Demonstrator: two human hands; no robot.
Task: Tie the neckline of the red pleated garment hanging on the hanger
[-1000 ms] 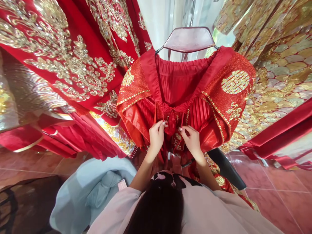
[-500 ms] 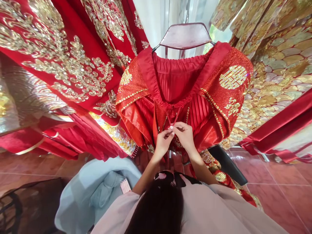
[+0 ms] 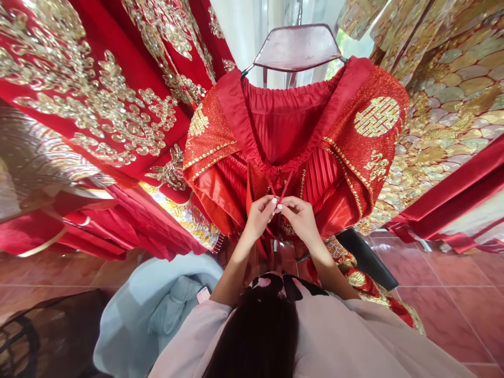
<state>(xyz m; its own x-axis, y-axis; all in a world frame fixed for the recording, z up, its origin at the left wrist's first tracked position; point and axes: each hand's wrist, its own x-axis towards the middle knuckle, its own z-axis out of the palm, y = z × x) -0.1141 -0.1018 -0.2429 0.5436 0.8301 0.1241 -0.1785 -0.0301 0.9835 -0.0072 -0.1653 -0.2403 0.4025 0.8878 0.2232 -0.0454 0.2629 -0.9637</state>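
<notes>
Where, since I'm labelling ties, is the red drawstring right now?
In the head view, the red drawstring is just right of centre, below the garment's gathered edge, pinched by the left hand and the right hand.

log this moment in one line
left hand: pinching cords | right hand: pinching cords | cords: meeting between hands | red garment: on hanger

Pale pinkish-grey top (image 3: pixel 346 341) at bottom of frame, loose sleeves (image 3: pixel 192 331) ending near the elbows, black-and-pink patch (image 3: pixel 289 286) at lower centre, possibly a print, long dark hair (image 3: pixel 255 336)
</notes>
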